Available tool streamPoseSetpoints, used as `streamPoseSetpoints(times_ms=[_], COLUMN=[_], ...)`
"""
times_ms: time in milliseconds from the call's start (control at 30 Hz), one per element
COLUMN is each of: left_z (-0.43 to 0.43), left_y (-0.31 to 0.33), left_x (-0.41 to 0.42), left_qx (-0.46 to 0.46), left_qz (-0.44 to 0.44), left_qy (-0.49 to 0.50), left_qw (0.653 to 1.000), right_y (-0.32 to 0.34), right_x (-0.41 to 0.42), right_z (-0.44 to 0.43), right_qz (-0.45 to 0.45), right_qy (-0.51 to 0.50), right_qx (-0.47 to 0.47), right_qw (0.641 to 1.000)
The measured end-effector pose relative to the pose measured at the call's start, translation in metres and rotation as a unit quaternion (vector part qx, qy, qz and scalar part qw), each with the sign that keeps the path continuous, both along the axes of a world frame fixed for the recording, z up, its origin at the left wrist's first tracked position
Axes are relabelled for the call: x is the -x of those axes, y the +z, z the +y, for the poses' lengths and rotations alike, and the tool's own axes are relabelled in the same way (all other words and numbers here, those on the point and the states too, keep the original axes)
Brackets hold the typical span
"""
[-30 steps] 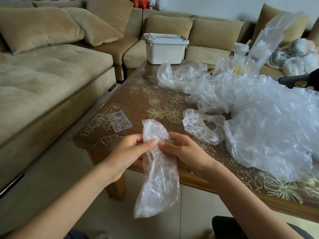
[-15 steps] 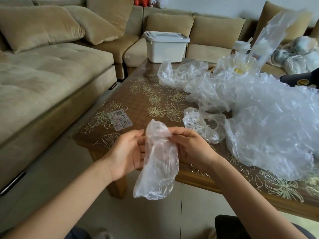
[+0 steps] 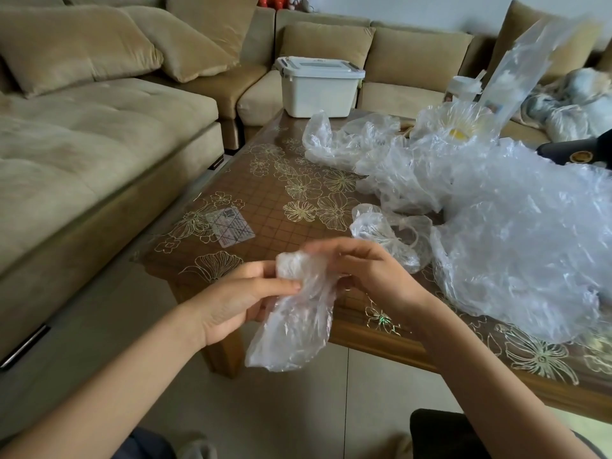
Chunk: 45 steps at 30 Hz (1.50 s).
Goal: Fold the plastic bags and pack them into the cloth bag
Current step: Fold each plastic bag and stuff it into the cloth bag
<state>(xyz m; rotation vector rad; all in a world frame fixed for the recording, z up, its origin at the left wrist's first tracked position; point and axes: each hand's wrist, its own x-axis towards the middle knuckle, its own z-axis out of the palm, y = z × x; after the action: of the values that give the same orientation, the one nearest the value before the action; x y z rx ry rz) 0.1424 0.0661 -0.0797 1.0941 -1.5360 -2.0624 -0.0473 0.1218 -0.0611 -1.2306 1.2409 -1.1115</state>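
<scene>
The left hand [image 3: 238, 299] and right hand [image 3: 371, 273] pinched the plastic bag [image 3: 294, 329], lower middle; being slippery, it could slip and unroll.

Home living room, tan corner sofa [image 3: 99, 134] with cushions [image 3: 76, 48], flower-patterned coffee table [image 3: 281, 200]

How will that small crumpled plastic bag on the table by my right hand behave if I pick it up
Probably floppy: the small crumpled bag is thin, creased film slumped on the table. Likely light, as it looks empty. Its glossy surface suggests it may slip in a loose pinch.
</scene>
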Motion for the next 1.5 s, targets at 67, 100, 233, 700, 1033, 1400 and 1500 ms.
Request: streamPoseSetpoints(times_ms=[67,100,233,700,1033,1400,1500], left_z=[0.000,0.000,0.005,0.004,0.006,0.008,0.002], left_y=[-0.001,0.000,0.002,0.000,-0.002,0.002,0.006], left_x=[0.002,0.003,0.008,0.015,0.019,0.019,0.016], left_qx=[0.025,0.044,0.101,0.016,0.185,0.135,0.067], left_qz=[-0.002,-0.003,-0.011,0.056,0.000,0.044,0.078], left_qy=[0.034,0.045,0.072,0.160,0.074,0.064,0.090], left_qw=[0.999,0.998,0.992,0.985,0.980,0.988,0.991], right_y=[0.000,-0.001,-0.006,-0.043,-0.010,-0.006,-0.006], right_x=[0.003,0.004,-0.004,-0.029,-0.012,-0.016,-0.010], right_z=[-0.002,-0.003,0.004,0.021,0.015,0.013,0.013], right_qz=[-0.098,-0.125,-0.089,0.569,0.259,0.366,0.301], right_qy=[-0.029,-0.033,0.045,0.004,0.049,-0.008,-0.105], right_qx=[-0.045,-0.074,-0.143,0.460,0.068,0.091,0.107], right_qw=[0.994,0.989,0.985,0.681,0.962,0.926,0.942])
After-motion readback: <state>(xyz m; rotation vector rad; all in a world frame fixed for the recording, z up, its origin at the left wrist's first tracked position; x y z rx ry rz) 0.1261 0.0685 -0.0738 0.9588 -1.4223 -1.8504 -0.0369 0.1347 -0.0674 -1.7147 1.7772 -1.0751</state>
